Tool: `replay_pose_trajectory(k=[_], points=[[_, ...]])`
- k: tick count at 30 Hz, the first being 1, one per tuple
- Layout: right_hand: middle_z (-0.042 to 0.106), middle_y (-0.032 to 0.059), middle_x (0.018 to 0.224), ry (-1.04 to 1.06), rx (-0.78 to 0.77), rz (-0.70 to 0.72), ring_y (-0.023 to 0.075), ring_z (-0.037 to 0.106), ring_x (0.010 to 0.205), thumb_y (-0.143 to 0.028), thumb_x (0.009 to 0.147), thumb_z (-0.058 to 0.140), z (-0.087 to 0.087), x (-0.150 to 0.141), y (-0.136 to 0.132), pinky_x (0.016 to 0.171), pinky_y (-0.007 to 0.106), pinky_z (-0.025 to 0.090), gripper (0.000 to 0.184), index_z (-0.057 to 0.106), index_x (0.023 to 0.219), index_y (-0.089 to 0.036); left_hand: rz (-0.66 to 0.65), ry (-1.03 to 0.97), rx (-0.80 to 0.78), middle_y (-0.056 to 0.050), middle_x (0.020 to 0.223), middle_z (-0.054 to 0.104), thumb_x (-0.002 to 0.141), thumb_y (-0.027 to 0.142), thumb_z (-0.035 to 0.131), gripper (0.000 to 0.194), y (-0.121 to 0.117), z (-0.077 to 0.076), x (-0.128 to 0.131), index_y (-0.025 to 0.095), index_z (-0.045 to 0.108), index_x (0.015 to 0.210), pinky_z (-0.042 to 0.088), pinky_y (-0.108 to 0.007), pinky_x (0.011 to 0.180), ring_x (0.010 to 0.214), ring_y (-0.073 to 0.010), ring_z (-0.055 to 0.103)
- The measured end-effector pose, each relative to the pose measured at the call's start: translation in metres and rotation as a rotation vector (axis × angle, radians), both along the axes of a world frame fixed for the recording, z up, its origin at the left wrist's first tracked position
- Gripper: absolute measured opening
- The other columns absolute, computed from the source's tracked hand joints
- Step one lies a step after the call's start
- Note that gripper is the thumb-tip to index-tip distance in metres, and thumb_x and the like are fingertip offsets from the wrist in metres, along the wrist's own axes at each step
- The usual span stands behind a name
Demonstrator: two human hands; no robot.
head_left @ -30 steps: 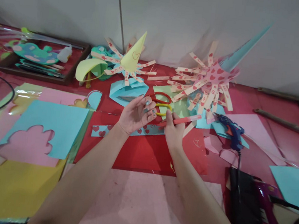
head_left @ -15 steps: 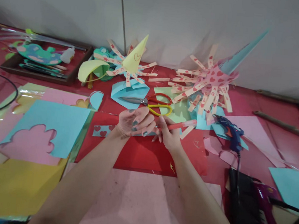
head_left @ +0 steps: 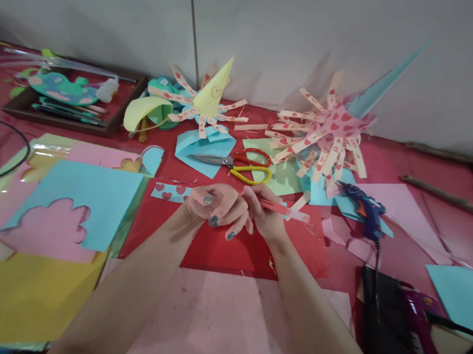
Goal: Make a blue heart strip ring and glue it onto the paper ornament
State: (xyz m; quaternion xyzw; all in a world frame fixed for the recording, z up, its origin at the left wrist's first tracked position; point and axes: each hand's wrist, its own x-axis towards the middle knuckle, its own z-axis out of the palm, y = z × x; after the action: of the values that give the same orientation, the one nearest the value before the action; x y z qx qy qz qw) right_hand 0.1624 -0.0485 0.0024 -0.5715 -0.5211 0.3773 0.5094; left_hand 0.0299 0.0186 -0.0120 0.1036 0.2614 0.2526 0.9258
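My right hand (head_left: 267,214) grips a red marker pen (head_left: 286,209), whose clear-looking end points to the right. Close against it, my left hand (head_left: 221,208) has its fingers curled inward, and whatever lies inside them is hidden. Under my hands, a light-blue paper strip with red hearts (head_left: 171,192) lies on a red sheet (head_left: 220,248); its middle is covered. Just beyond are scissors (head_left: 232,161) with one red and one yellow handle. A narrow cream strip (head_left: 300,202) lies beside the marker.
Two paper cones with strips, one yellow (head_left: 211,95) and one blue (head_left: 384,82), stand at the wall. A glue gun (head_left: 364,210) lies right, its cord near a black case (head_left: 387,328). Left are a brown tray (head_left: 115,122) and blue paper (head_left: 111,197).
The marker has tipped, its right end dropping lower. My left hand's fingers have turned downward, and both hands have shifted slightly toward me.
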Motion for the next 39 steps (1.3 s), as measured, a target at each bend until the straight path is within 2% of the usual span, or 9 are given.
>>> replay_pose_trajectory(k=[3, 7, 10, 14, 17, 23, 29, 33, 39], points=[[0.054, -0.0046, 0.053, 0.001, 0.024, -0.054, 0.0087, 0.051, 0.045, -0.049, 0.081, 0.055, -0.001, 0.000, 0.002, 0.046, 0.021, 0.042, 0.030, 0.056, 0.073, -0.021, 0.018, 0.003, 0.029, 0.006, 0.030, 0.009, 0.071, 0.061, 0.056, 0.061, -0.002, 0.016, 0.000, 0.022, 0.022, 0.038, 0.049, -0.035, 0.053, 0.029, -0.0128, 0.038], [0.044, -0.0076, 0.045, 0.111, 0.000, -0.180, 0.0075, 0.043, 0.039, -0.050, 0.084, 0.049, -0.006, 0.003, 0.008, 0.043, 0.020, 0.039, 0.032, 0.050, 0.070, -0.021, 0.218, -0.017, 0.109, 0.005, 0.038, 0.029, 0.084, 0.046, 0.048, 0.047, 0.000, 0.034, 0.006, 0.020, 0.034, 0.047, 0.050, -0.029, 0.057, 0.035, -0.0084, 0.040], [0.040, -0.0088, 0.042, 0.187, -0.054, -0.233, 0.0072, 0.040, 0.037, -0.051, 0.084, 0.048, -0.007, 0.004, 0.011, 0.041, 0.020, 0.039, 0.034, 0.048, 0.067, -0.022, 0.339, -0.007, 0.064, 0.004, 0.050, 0.043, 0.085, 0.027, 0.049, 0.028, 0.008, 0.030, 0.013, 0.018, 0.046, 0.059, 0.050, -0.023, 0.062, 0.046, -0.0069, 0.049], [0.044, -0.0073, 0.041, 0.171, -0.056, -0.248, 0.0073, 0.042, 0.036, -0.050, 0.084, 0.048, -0.007, 0.004, 0.012, 0.041, 0.020, 0.037, 0.034, 0.050, 0.066, -0.021, 0.431, 0.026, 0.011, 0.004, 0.053, 0.047, 0.084, 0.020, 0.048, 0.019, 0.017, 0.019, 0.019, 0.016, 0.051, 0.066, 0.046, -0.017, 0.056, 0.048, -0.0056, 0.050], [0.043, -0.0072, 0.040, 0.143, -0.062, -0.263, 0.0077, 0.042, 0.036, -0.048, 0.083, 0.051, -0.007, 0.004, 0.010, 0.040, 0.020, 0.036, 0.034, 0.048, 0.062, -0.021, 0.435, 0.035, 0.019, 0.003, 0.052, 0.047, 0.085, 0.019, 0.047, 0.020, 0.018, 0.019, 0.020, 0.016, 0.052, 0.066, 0.046, -0.017, 0.054, 0.048, -0.0058, 0.050], [0.038, -0.0071, 0.042, -0.024, -0.059, -0.378, 0.0066, 0.037, 0.036, -0.049, 0.082, 0.051, -0.010, 0.004, 0.009, 0.036, 0.020, 0.031, 0.044, 0.033, 0.053, -0.022, 0.405, 0.049, 0.021, 0.003, 0.052, 0.047, 0.086, 0.017, 0.043, 0.022, 0.017, 0.019, 0.021, 0.016, 0.053, 0.066, 0.045, -0.017, 0.054, 0.048, -0.0055, 0.050], [0.037, -0.0068, 0.042, -0.117, -0.108, -0.320, 0.0083, 0.046, 0.038, -0.043, 0.082, 0.053, -0.005, 0.003, 0.009, 0.038, 0.019, 0.036, 0.042, 0.033, 0.052, -0.022, 0.380, 0.052, 0.024, 0.003, 0.051, 0.048, 0.087, 0.015, 0.041, 0.024, 0.018, 0.019, 0.021, 0.015, 0.055, 0.067, 0.046, -0.018, 0.055, 0.049, -0.0067, 0.051], [0.045, -0.0052, 0.043, -0.162, -0.128, -0.324, 0.0091, 0.048, 0.039, -0.035, 0.082, 0.051, -0.004, 0.003, 0.009, 0.040, 0.020, 0.038, 0.037, 0.036, 0.051, -0.021, 0.373, 0.034, 0.009, 0.002, 0.054, 0.052, 0.088, 0.015, 0.039, 0.025, 0.017, 0.019, 0.021, 0.014, 0.055, 0.068, 0.046, -0.018, 0.055, 0.051, -0.0064, 0.052], [0.045, -0.0056, 0.044, -0.190, -0.111, -0.322, 0.0098, 0.047, 0.039, -0.040, 0.082, 0.049, -0.010, 0.005, 0.009, 0.041, 0.021, 0.036, 0.035, 0.038, 0.054, -0.021, 0.373, 0.032, 0.011, 0.002, 0.053, 0.051, 0.087, 0.014, 0.039, 0.024, 0.017, 0.019, 0.021, 0.014, 0.055, 0.069, 0.046, -0.018, 0.055, 0.050, -0.0065, 0.053]])
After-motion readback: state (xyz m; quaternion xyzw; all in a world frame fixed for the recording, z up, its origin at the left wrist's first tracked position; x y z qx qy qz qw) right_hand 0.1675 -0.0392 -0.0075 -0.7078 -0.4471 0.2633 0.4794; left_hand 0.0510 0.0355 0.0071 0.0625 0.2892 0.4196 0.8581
